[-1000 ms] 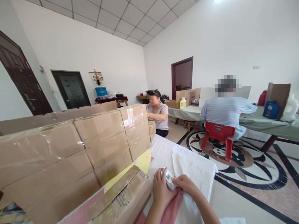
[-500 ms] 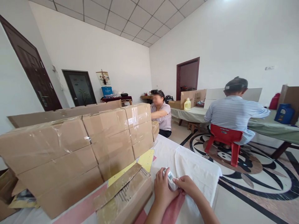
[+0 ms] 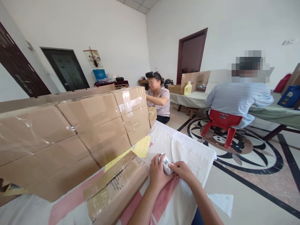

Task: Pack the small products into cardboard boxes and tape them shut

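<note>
A small white device with a grey window [image 3: 166, 161] is held between my two hands, just above the cloth-covered table [image 3: 187, 148]. My left hand [image 3: 157, 171] wraps round its left side, fingers curled over the top edge. The fingers of my right hand [image 3: 182, 170] are pinched against the device's lower right corner. What kind of device it is I cannot make out. Left of my hands lies a long cardboard box [image 3: 117, 187] with worn tape and a loose flap on top.
Taped cardboard boxes [image 3: 98, 125] form a wall along the table's left side. One person [image 3: 159, 97] sits beyond them. Another person [image 3: 236, 97] sits on a red chair [image 3: 225, 120] at a green-covered table [image 3: 199, 99]. A yellow bottle [image 3: 187, 88] stands there.
My view has tilted downward, so the room's things sit higher in the picture. Both hands keep their hold on the white device, with little visible change in grip.
</note>
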Demonstrator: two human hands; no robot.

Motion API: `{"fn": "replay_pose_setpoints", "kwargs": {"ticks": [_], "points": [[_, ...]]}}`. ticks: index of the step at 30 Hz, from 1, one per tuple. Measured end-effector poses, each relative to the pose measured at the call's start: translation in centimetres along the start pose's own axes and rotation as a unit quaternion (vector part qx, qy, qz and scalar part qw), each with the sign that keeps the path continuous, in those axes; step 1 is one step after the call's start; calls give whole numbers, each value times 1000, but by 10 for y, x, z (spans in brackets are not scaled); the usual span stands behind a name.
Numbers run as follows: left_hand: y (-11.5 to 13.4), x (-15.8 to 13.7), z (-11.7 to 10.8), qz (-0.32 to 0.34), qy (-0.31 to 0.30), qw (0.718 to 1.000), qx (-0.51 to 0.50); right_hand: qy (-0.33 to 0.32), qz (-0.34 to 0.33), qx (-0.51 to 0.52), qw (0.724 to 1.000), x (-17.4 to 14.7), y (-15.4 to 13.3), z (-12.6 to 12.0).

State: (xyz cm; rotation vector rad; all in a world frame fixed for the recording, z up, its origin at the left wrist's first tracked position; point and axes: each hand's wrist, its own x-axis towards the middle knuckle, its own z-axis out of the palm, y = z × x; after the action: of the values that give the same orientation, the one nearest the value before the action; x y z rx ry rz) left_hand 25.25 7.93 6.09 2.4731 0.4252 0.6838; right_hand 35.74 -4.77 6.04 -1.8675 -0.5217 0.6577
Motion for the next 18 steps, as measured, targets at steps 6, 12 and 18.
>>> {"fn": "replay_pose_setpoints", "kwargs": {"ticks": [6,12,18], "points": [[1,0,0,3,2,1000,3,0,-20,16,1000,-4,-1,-1],[0,0,2,1,3,1000,-4,-13,-30,17,999,-4,2,0],[-2,1,2,9,14,1000,-10,-29,-32,11,999,-8,-3,-4]]}}
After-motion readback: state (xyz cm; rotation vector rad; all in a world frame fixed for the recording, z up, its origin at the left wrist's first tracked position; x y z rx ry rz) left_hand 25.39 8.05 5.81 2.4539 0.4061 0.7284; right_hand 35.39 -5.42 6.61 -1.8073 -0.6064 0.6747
